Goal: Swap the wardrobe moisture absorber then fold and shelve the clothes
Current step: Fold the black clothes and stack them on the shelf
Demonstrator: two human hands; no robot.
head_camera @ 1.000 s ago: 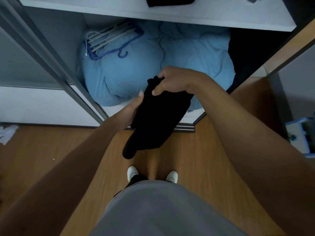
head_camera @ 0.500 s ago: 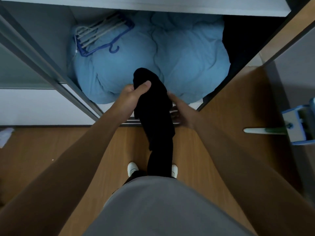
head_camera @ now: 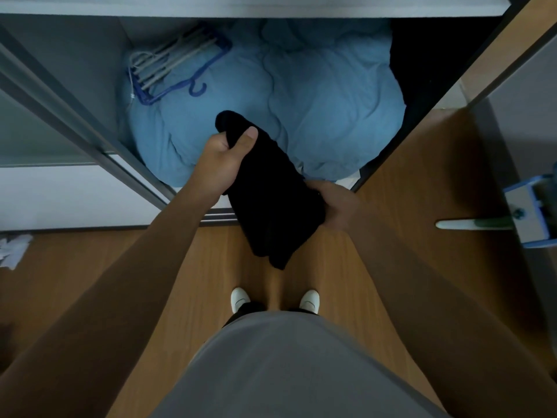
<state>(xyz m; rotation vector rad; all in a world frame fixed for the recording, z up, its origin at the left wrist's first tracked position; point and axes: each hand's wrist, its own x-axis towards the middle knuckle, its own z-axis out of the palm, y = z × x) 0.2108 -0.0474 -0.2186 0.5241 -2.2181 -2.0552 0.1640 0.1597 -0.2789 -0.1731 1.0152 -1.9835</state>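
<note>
Head view: the left grip (head_camera: 224, 158) clasps the top of a folded black garment (head_camera: 271, 200), thumb over it. The right grip (head_camera: 337, 206) holds its lower side, above the wardrobe's blue duvet (head_camera: 316, 116) and hangers (head_camera: 174, 70).

One black garment (head_camera: 271, 194), one blue duvet (head_camera: 325, 116), two white shoes (head_camera: 239, 298)

Arms outstretched, the left hand (head_camera: 223, 161) grips the black garment (head_camera: 271, 203) high, the right hand (head_camera: 339, 206) lower.
</note>
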